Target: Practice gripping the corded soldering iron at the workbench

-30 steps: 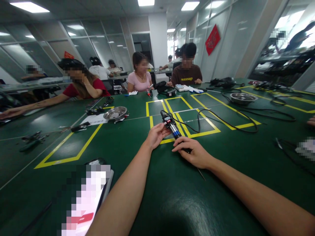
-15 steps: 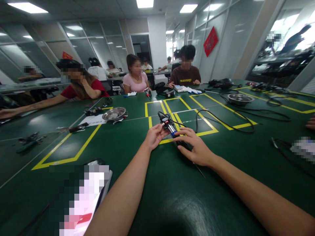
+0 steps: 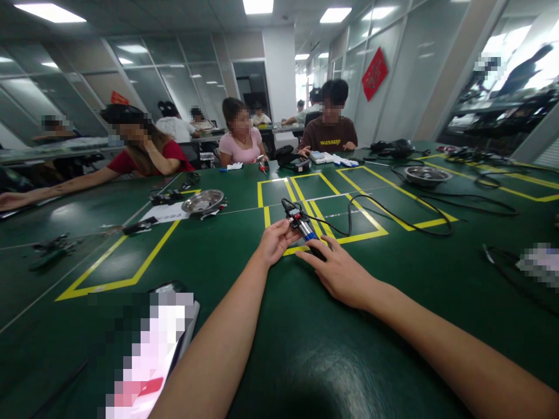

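A slim corded tool, apparently an electric screwdriver (image 3: 308, 231), lies slantwise between my hands, with a silver barrel, a blue band and a black end. My left hand (image 3: 276, 240) is closed on its far, corded part, thumb and fingers at the side. My right hand (image 3: 338, 267) curls over the black near end, fingertips by the blue band. That hand hides the tool's tip. A black cable (image 3: 349, 215) loops from the far end and runs off to the right over the green table (image 3: 288, 343).
Steel bowls stand left (image 3: 203, 202) and right (image 3: 427, 176). Yellow tape (image 3: 362, 235) marks rectangles on the table. A blurred-out phone-like slab (image 3: 152, 349) lies at front left. Several people sit across the table, including one in a brown shirt (image 3: 329, 137).
My right hand has shifted slightly left and down around the tool's near end, its fingers curling more. The thin rod that stuck out below it is now hidden. My left hand stays put.
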Tool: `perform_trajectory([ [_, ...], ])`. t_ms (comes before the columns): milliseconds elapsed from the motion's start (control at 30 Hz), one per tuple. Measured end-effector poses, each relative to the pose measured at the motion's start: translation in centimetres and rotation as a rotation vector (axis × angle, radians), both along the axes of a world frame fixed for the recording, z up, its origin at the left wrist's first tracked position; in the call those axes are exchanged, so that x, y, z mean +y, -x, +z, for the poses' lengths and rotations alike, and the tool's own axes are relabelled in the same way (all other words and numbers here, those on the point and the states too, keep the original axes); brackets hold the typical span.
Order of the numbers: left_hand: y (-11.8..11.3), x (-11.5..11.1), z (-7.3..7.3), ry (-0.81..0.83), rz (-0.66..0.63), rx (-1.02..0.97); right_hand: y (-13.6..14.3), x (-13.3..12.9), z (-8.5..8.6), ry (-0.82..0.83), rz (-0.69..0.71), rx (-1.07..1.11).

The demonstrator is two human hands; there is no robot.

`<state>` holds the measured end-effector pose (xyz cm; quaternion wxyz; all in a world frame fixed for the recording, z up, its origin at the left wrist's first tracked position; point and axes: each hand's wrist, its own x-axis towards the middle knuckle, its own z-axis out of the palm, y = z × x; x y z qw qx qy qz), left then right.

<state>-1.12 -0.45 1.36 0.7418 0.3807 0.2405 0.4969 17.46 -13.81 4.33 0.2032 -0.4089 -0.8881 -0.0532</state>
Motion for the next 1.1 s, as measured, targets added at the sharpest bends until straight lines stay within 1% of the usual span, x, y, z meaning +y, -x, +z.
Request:
perform_trajectory([
  [67, 0.0, 0.0, 0.0, -0.003, 0.001, 0.002, 0.2, -0.1, -0.2, 0.002, -0.065, -0.019],
  [167, 0.0, 0.0, -0.1, 0.004, -0.001, 0.006, 0.6, -0.2, -0.6, 0.008, -0.196, 0.008],
  [267, 0.0, 0.1, -0.2, 0.005, 0.003, 0.011, 1.0, -0.1, -1.0, 0.002, -0.261, -0.009],
  [600, -0.1, 0.3, -0.3, 0.006, 0.033, 0.003, 1.6, 0.2, -1.8, -0.039, -0.311, -0.056],
  [767, 0.0, 0.3, -0.3, 0.022, 0.043, -0.001, 1.5, 0.4, -2.1, -0.023, -0.282, 0.049],
  [833, -0.1, 0.4, -0.3, 0.028, 0.049, -0.006, 1.5, 0.4, -2.2, -0.025, -0.294, 0.057],
  [1100, -0.1, 0.6, -0.7, 0.030, 0.060, -0.001, 2.1, 0.2, -1.9, -0.061, -0.362, -0.108],
])
